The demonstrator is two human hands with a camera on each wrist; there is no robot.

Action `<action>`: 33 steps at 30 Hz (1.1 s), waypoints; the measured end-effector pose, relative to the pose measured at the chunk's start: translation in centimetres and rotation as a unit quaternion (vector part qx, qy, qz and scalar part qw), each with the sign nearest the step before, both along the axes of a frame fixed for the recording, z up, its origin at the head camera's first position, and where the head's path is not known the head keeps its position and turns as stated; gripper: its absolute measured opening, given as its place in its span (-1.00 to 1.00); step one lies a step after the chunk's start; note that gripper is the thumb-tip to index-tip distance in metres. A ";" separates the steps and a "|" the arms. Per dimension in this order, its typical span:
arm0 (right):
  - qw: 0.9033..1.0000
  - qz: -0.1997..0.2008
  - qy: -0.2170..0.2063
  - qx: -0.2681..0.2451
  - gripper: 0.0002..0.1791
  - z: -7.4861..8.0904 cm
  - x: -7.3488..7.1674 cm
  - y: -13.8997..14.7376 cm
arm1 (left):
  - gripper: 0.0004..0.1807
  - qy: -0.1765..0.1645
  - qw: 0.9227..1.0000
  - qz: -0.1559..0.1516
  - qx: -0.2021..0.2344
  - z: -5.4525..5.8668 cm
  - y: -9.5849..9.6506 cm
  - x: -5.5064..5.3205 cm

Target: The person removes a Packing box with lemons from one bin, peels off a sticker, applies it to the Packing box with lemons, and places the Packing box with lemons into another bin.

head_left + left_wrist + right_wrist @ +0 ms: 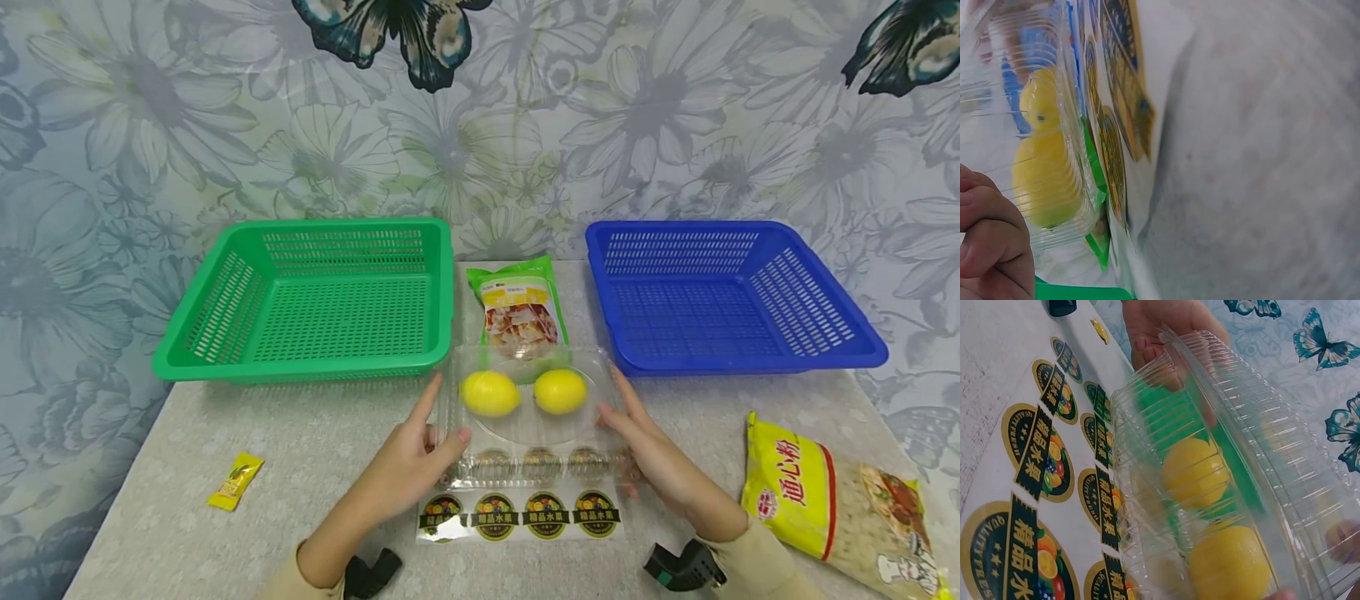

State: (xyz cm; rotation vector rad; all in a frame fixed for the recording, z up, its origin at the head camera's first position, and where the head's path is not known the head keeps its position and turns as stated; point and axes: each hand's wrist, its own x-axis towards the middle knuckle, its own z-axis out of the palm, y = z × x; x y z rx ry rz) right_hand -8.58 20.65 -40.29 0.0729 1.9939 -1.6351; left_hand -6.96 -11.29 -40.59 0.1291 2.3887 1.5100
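Note:
Between my two hands is a clear plastic clamshell box [536, 433] with two yellow lemons [561, 392] inside, side by side. At its left side my left hand [412, 458] grips the edge, thumb toward the front and index finger stretched along the side. My right hand [648, 442] holds the opposite side, its thumb at the wall and some fingers hidden behind the plastic. Beneath the box's front edge shows a sheet of round black-and-gold fruit stickers [519, 518]. The right wrist view shows the ribbed box tilted close over the sticker sheet [1041, 456].
Behind the box stands a green-edged food packet [517, 304], between a green basket [315, 367] and a blue basket [738, 362]. A small yellow sachet [236, 482] lies at left. On the right is a large yellow-and-clear pasta bag [840, 508].

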 end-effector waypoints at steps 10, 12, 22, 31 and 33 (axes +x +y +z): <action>1.000 -0.006 0.006 -0.001 -0.24 -0.5 -0.7 0.0 | -0.03 0.005 1.000 -0.003 0.001 -0.2 -0.2 -0.7; 1.000 -0.005 0.010 0.000 -0.24 -0.6 -0.9 0.0 | -0.03 0.008 1.000 -0.007 0.002 -0.2 -0.3 -0.8; 1.000 -0.015 0.027 0.004 -0.21 -0.9 -1.0 0.2 | -0.02 0.013 1.000 -0.027 -0.003 0.1 -0.1 -1.1; 0.999 -0.014 0.036 0.000 -0.21 -1.1 -0.9 0.4 | -0.02 0.009 0.999 -0.028 -0.017 0.0 0.0 -1.1; 0.999 -0.014 0.035 -0.001 -0.20 -1.1 -0.9 0.3 | -0.02 0.008 0.999 -0.028 -0.019 -0.1 0.0 -1.1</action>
